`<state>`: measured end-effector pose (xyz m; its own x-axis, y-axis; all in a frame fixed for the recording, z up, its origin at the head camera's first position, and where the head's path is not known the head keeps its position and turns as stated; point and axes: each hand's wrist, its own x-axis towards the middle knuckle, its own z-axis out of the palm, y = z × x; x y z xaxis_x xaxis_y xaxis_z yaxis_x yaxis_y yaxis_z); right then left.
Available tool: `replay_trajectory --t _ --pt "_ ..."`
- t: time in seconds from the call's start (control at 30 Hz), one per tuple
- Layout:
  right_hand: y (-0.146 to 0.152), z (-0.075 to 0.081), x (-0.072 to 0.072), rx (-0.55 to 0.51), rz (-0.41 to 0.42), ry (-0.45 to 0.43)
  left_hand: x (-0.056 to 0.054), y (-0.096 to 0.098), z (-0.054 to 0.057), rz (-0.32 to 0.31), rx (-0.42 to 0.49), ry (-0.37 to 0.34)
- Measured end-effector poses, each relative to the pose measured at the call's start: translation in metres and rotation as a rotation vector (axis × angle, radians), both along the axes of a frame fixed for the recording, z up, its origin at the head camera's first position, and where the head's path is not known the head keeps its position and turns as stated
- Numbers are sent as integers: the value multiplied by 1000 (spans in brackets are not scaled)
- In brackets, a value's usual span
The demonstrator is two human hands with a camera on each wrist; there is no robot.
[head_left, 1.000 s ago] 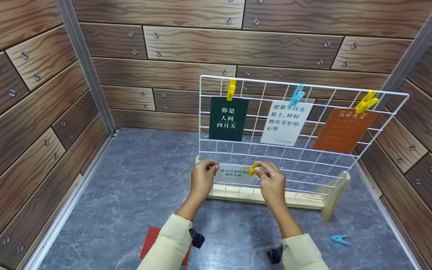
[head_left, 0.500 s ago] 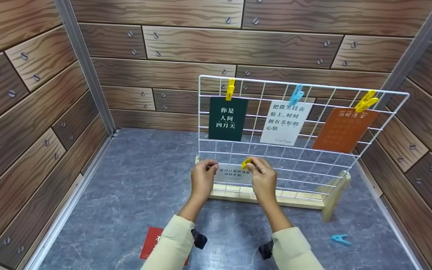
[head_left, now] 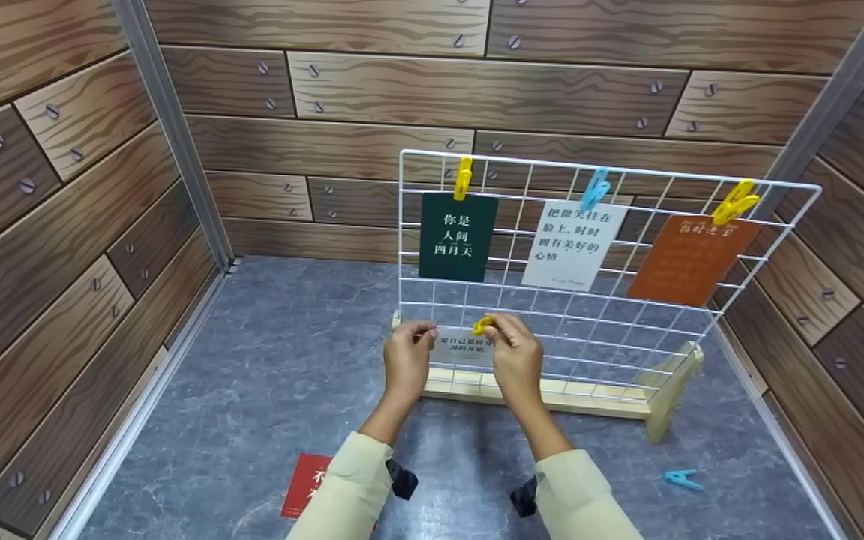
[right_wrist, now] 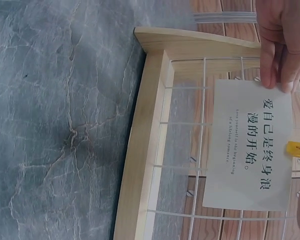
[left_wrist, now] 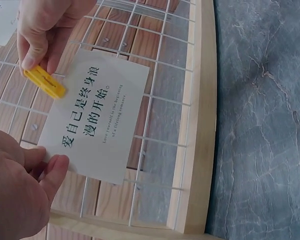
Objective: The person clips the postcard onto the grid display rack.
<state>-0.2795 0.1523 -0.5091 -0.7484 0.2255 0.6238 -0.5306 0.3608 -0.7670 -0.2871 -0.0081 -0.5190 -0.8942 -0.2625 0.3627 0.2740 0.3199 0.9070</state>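
A white card with dark printed characters (left_wrist: 97, 120) lies against the lower left of the white wire grid (head_left: 612, 330). My left hand (head_left: 408, 360) pinches the card's left edge between thumb and fingertips. With thumb and fingers, my right hand (head_left: 518, 360) grips a yellow clothespin (left_wrist: 45, 81), whose tip meets the card's upper edge near its middle. In the right wrist view the clothespin (right_wrist: 297, 149) overlaps that edge; whether it bites the grid wire too is hard to tell.
A green card (head_left: 458, 238), a white card (head_left: 571, 247) and an orange card (head_left: 691, 260) hang clipped above. The grid stands on a wooden base (head_left: 597, 403). A red card (head_left: 304, 487) lies by the left sleeve, a blue clothespin (head_left: 682, 480) at right.
My right hand has moved left along the card's upper edge with the yellow clothespin, from its right end toward the middle. My left hand stays at the card's left edge.
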Motion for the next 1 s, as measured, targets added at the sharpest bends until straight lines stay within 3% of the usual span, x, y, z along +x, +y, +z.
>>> replay_trajectory --t 0.33,0.73,1.0 --pt "-2 -2 2 82 -70 -19 1 3 -1 19 2 21" --pt "-3 1 3 131 -47 9 3 6 2 29 -52 27" --pt "-4 3 4 161 -77 11 3 6 0 48 -71 75"
